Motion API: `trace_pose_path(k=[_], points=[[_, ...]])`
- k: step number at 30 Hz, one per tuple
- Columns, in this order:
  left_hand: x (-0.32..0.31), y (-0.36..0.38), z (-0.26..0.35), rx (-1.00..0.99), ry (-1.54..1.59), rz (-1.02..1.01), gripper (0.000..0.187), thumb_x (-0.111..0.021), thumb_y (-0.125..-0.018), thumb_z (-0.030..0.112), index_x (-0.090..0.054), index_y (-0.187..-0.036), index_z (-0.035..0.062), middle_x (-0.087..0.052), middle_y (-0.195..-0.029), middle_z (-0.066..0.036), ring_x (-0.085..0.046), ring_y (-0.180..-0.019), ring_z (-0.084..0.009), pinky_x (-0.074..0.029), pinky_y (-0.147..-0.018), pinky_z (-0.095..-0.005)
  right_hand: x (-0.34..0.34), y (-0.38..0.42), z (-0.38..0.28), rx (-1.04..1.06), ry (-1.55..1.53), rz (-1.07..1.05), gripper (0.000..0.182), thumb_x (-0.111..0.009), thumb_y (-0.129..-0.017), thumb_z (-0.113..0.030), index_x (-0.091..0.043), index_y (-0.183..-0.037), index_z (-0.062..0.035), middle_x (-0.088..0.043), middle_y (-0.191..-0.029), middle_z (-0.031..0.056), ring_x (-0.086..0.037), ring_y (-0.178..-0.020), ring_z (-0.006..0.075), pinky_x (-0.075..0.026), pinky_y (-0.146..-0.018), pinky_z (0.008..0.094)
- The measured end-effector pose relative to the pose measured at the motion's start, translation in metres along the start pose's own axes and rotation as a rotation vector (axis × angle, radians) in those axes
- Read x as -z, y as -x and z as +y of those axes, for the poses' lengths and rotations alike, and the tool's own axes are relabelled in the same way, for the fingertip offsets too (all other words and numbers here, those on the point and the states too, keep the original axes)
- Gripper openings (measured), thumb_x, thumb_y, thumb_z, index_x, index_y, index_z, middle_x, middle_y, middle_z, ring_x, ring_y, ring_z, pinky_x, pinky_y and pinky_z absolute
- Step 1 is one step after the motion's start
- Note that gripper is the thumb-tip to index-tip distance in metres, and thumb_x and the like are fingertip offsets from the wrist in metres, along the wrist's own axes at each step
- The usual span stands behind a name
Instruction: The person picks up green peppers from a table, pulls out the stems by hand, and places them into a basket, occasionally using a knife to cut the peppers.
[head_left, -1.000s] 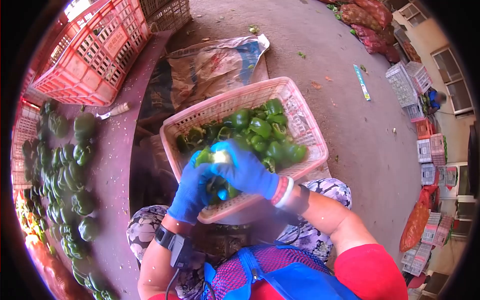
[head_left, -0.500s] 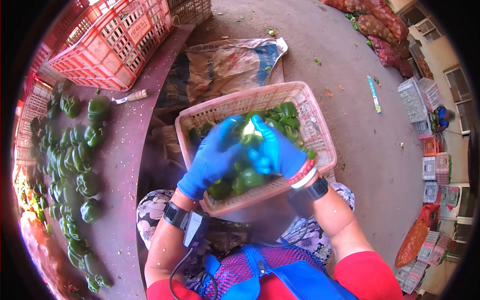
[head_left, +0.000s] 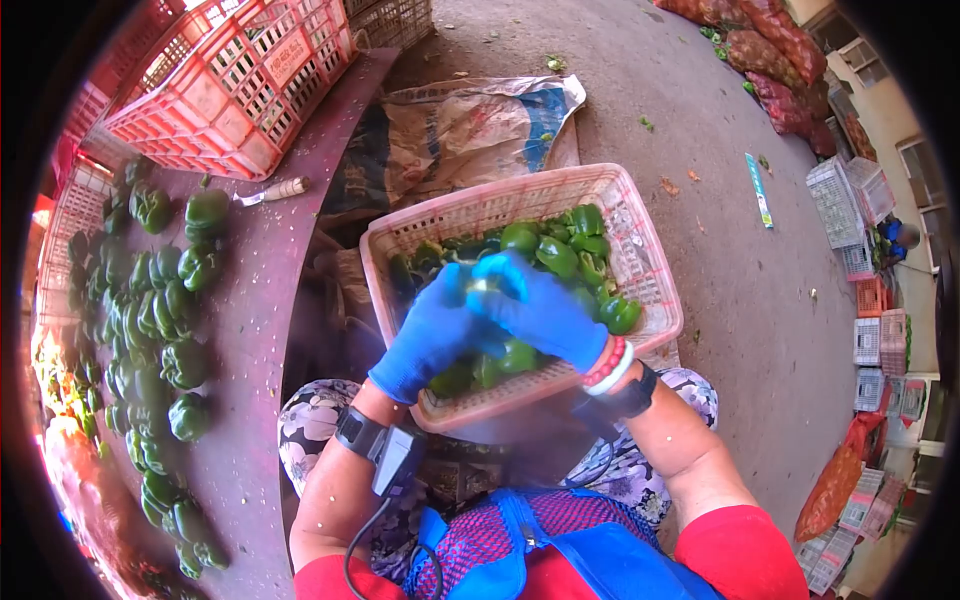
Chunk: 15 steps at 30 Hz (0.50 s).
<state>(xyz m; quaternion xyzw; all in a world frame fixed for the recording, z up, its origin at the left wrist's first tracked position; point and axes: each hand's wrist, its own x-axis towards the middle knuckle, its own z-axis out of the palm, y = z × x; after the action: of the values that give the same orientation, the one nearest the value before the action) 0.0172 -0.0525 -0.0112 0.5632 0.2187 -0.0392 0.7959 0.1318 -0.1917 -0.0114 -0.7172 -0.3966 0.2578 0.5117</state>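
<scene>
My left hand (head_left: 430,330) and my right hand (head_left: 550,312), both in blue gloves, meet above a pink plastic crate (head_left: 655,280). Their fingers curl together around what looks like an opened green bell pepper (head_left: 482,287); only a pale part shows between the thumbs, the rest being hidden by the gloves. Beneath and around my hands, the crate holds many green peppers (head_left: 557,257), some of them cut open with hollow insides. The crate rests at my knees, slightly tilted in view.
On the left, a dark red table (head_left: 250,400) bears rows of green peppers (head_left: 185,362), a knife (head_left: 275,191) with a worn handle, and a large red crate (head_left: 250,85). A crumpled sack (head_left: 460,130) lies beyond my crate. Filled net sacks (head_left: 775,60) and stacked crates line the right.
My hands have drawn closer together over the crate, and the right has turned inward. The whitish inside of the pepper, plainer before, is now mostly covered by fingers. The view has shifted slightly.
</scene>
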Motion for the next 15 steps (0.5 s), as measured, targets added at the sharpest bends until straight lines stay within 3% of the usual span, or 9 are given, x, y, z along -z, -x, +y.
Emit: trace_pose_path(k=[1, 4, 7, 10, 13, 15], points=[[-0.003, 0.001, 0.001, -0.012, -0.039, -0.015, 0.026, -0.057, -0.096, 0.008, -0.052, -0.121, 0.0039, -0.068, -0.102, -0.012, -0.074, -0.08, -0.0234, -0.063, -0.065, -0.0338, 0.0, -0.003, 0.003, -0.045, -0.068, -0.048, 0.034, -0.068, -0.097, -0.038, -0.063, -0.106, -0.0056, -0.071, -0.094, 0.0158, -0.07, -0.087, 0.0268, -0.053, -0.076, 0.0399], [-0.003, 0.009, 0.011, -0.012, -0.015, -0.034, 0.022, -0.056, -0.098, 0.009, -0.052, -0.119, 0.0037, -0.068, -0.099, -0.013, -0.074, -0.077, -0.0233, -0.063, -0.063, -0.0344, 0.002, -0.007, 0.004, 0.065, -0.006, -0.1, 0.032, -0.066, -0.099, -0.036, -0.063, -0.109, -0.0064, -0.069, -0.092, 0.0128, -0.069, -0.084, 0.0233, -0.053, -0.074, 0.0379], [0.009, 0.007, 0.006, 0.057, 0.089, -0.107, 0.022, -0.056, -0.099, 0.011, -0.052, -0.119, 0.0035, -0.069, -0.097, -0.014, -0.073, -0.073, -0.0232, -0.062, -0.06, -0.035, -0.009, -0.01, 0.014, 0.084, -0.1, 0.049, 0.027, -0.064, -0.101, -0.032, -0.063, -0.11, -0.0069, -0.068, -0.089, 0.0083, -0.066, -0.079, 0.019, -0.054, -0.072, 0.0352], [0.016, 0.004, 0.009, 0.029, 0.43, -0.149, 0.021, -0.055, -0.098, 0.012, -0.054, -0.118, 0.0022, -0.069, -0.097, -0.014, -0.072, -0.07, -0.0232, -0.061, -0.057, -0.0354, -0.006, -0.017, 0.013, -0.38, -0.812, 0.037, 0.023, -0.064, -0.101, -0.028, -0.065, -0.111, -0.0071, -0.066, -0.088, 0.004, -0.063, -0.075, 0.0149, -0.054, -0.069, 0.0312], [0.026, 0.002, 0.002, -0.185, 0.125, -0.089, 0.03, -0.056, -0.097, 0.018, -0.055, -0.121, -0.0002, -0.068, -0.097, -0.016, -0.068, -0.064, -0.0241, -0.058, -0.051, -0.0347, 0.021, -0.025, 0.039, 0.385, 0.303, 0.175, 0.024, -0.063, -0.1, -0.025, -0.066, -0.115, -0.007, -0.068, -0.091, 0.0036, -0.063, -0.074, 0.0159, -0.053, -0.067, 0.0303], [0.028, 0.018, 0.015, -0.181, 0.315, -0.065, 0.034, -0.059, -0.096, 0.019, -0.054, -0.127, 0.0037, -0.067, -0.1, -0.017, -0.068, -0.068, -0.0266, -0.058, -0.055, -0.0376, 0.035, -0.028, 0.037, 0.164, 0.252, 0.043, 0.027, -0.06, -0.096, -0.025, -0.07, -0.114, -0.0069, -0.07, -0.096, 0.0138, -0.066, -0.083, 0.0302, -0.053, -0.077, 0.0417]])
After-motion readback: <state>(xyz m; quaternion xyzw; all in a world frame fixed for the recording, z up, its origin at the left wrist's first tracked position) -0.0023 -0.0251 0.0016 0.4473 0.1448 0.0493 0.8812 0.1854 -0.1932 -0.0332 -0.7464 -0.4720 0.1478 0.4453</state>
